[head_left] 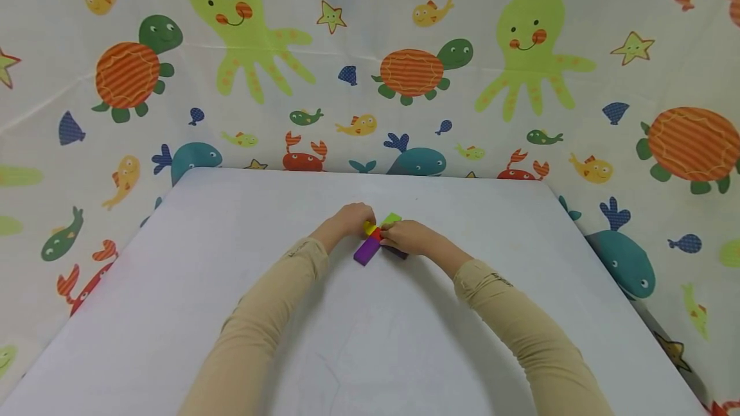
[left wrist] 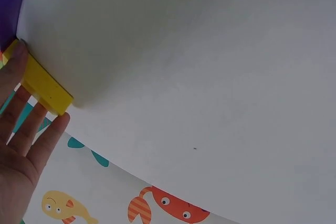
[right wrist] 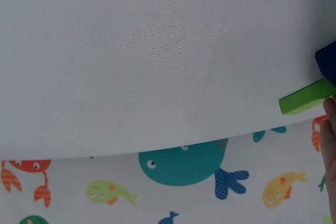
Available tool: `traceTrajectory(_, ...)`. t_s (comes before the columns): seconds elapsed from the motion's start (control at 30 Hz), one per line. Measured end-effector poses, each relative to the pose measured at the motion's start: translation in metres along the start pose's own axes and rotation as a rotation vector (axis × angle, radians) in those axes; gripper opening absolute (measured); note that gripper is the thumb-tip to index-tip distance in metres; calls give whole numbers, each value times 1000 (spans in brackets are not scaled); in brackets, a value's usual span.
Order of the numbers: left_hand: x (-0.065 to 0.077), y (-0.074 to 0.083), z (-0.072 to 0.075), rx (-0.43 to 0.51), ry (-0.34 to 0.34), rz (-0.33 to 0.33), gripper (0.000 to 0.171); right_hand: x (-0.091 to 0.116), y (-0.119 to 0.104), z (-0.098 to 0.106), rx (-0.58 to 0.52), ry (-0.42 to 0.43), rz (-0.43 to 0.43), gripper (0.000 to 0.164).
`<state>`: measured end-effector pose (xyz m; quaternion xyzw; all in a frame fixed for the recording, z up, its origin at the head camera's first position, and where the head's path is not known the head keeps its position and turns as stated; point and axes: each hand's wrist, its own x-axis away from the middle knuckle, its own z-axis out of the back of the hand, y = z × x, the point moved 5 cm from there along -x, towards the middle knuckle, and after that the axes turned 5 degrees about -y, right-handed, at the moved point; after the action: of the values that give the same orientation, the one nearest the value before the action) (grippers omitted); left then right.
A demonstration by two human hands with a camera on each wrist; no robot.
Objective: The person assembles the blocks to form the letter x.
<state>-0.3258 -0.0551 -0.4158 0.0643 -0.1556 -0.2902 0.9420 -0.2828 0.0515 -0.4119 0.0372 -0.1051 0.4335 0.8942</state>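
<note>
Colored blocks lie end to end round a red block [head_left: 377, 234] on the white table, like a cross. My left hand [head_left: 354, 218] grips the yellow block [left wrist: 46, 85], thumb on one long side and fingers along the other. My right hand [head_left: 412, 237] reaches in from the right, its fingertips at the red block and the near end of the green block [right wrist: 306, 97]; I cannot tell whether it pinches either. Toward me lie a purple block [head_left: 367, 251] on the left and a dark blue block [head_left: 396, 251] on the right, partly under the right hand.
The white table [head_left: 231, 352] extends on all sides of the blocks. Behind it and along both sides hangs a cloth [head_left: 358, 11] printed with sea animals. Both forearms, in tan sleeves [head_left: 260, 313], cross the table from the near edge.
</note>
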Motion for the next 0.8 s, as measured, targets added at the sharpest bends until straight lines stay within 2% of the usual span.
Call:
traceTrajectory(0.3, 0, -3, -2, 23, -10, 13, 33, 1, -1, -2, 14, 5, -7, 40)
traceTrajectory(0.5, 2, -2, -2, 5, -25, 3, 35, 4, -3, 0, -4, 73, 3, 39)
traceTrajectory(0.67, 8, -3, 1, 3, -35, 17, 38, 5, 2, 1, -42, 123, -37, 37)
traceTrajectory(0.8, 14, -3, 4, -5, -41, 3, 41, 9, 6, 3, -75, 131, -71, 35)
